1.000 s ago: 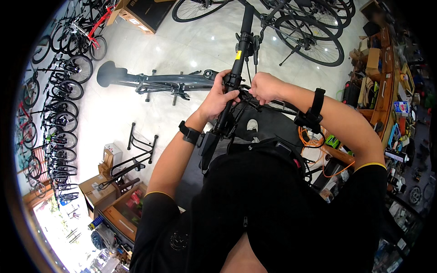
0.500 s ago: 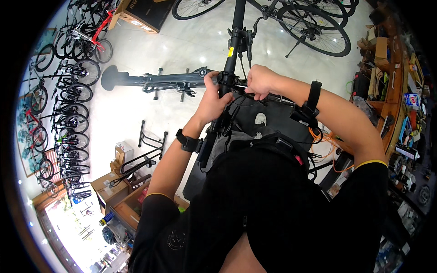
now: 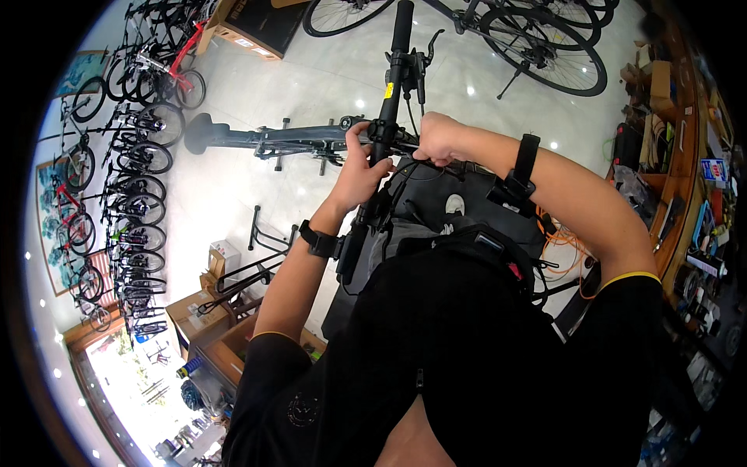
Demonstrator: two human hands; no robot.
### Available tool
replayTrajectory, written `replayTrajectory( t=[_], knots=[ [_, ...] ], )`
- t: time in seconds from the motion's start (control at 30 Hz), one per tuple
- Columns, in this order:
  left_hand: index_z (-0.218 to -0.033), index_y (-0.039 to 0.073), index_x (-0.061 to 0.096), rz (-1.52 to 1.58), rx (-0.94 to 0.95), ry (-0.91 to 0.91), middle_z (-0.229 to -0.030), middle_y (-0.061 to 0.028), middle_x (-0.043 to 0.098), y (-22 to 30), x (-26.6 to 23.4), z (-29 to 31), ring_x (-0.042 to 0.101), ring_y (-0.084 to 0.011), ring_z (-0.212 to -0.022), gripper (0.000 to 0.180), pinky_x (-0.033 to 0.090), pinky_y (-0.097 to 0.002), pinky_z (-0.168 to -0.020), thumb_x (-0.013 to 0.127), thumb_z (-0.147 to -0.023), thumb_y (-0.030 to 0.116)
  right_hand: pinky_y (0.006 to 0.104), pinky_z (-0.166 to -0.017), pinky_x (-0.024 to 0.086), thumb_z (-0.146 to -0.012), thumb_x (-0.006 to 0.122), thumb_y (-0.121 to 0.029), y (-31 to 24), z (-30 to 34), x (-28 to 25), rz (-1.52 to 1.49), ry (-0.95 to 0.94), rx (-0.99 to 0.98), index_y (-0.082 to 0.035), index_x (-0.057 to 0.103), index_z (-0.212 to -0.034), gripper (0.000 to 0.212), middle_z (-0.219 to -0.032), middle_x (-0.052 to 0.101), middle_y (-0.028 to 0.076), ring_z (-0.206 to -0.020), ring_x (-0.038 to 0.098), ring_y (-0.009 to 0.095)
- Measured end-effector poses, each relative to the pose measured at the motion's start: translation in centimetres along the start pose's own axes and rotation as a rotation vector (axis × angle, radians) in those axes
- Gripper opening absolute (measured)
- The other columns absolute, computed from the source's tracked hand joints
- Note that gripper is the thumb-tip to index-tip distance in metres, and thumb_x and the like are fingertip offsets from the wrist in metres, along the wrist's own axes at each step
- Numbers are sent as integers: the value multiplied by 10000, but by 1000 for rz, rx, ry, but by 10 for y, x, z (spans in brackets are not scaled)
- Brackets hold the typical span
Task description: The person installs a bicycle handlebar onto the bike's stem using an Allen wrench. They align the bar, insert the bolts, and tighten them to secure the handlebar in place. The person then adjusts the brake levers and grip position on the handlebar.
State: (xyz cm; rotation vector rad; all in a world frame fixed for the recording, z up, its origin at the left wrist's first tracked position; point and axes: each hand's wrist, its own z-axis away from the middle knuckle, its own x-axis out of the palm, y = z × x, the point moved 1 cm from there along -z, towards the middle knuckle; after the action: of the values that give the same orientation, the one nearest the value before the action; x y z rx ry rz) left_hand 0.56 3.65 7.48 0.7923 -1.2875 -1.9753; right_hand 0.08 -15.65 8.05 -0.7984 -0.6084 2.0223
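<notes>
A black bicycle handlebar (image 3: 393, 86) runs from top to bottom across the middle. Its stem clamp (image 3: 381, 130) sits between my hands. The left hand (image 3: 356, 177) is wrapped around the bar at the clamp, thumb and fingers on either side. Just right of the clamp, my right hand (image 3: 441, 140) is closed in a fist among the cables; what it grips is hidden. The dark bicycle frame (image 3: 299, 142) extends left to a black saddle (image 3: 204, 134). A brake lever (image 3: 430, 53) is mounted on the far part of the bar.
A dark mat (image 3: 498, 204) lies underfoot, with an orange cord (image 3: 562, 247) beside it. To the right stands a wooden workbench (image 3: 675, 187) with tools. Bicycles (image 3: 144, 179) line the left side; another bicycle (image 3: 537, 58) and a large carton (image 3: 261, 23) are farther off. A black stand (image 3: 268, 241) sits at lower left.
The surroundings have shifted slightly right in the view. My right fist has moved a little left and turned slightly beside the clamp. The left hand keeps its hold on the handlebar.
</notes>
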Motion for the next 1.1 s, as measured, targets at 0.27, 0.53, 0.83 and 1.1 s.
replayTrajectory(
  t=[0.27, 0.53, 0.83, 1.1],
  knots=[
    [-1373, 74, 135, -52, 89, 48, -959, -121, 596, -4, 2, 2, 586, -138, -806, 704, 479, -258, -696, 600, -849, -8, 326, -465, 495, -910, 615, -166, 2, -4, -8, -4, -185, 69, 60, 599, -812, 247, -687, 621, 124, -559, 632, 224],
    [-1359, 53, 172, -211, 142, 145, -905, -110, 608, -9, 4, 2, 557, -132, -753, 686, 459, -262, -659, 622, -842, 20, 322, -395, 459, -856, 654, -164, -7, 9, -2, 195, 96, -18, 41, 646, -727, 242, -569, 588, 127, -457, 574, 216],
    [-1426, 26, 178, -327, 142, 204, -937, -164, 647, -6, 5, 1, 605, -191, -808, 734, 479, -307, -742, 627, -848, 86, 314, -412, 480, -875, 642, -149, -1, 1, -7, 43, -120, -37, 81, 587, -694, 298, -591, 598, 126, -449, 574, 197],
    [-1436, 75, 213, -363, 91, 238, -955, -178, 648, -5, 6, 0, 617, -216, -829, 742, 479, -323, -763, 646, -833, 76, 302, -441, 503, -865, 655, -134, -5, 1, -7, 266, 0, -40, 67, 606, -726, 249, -616, 619, 139, -475, 601, 194]
  ],
)
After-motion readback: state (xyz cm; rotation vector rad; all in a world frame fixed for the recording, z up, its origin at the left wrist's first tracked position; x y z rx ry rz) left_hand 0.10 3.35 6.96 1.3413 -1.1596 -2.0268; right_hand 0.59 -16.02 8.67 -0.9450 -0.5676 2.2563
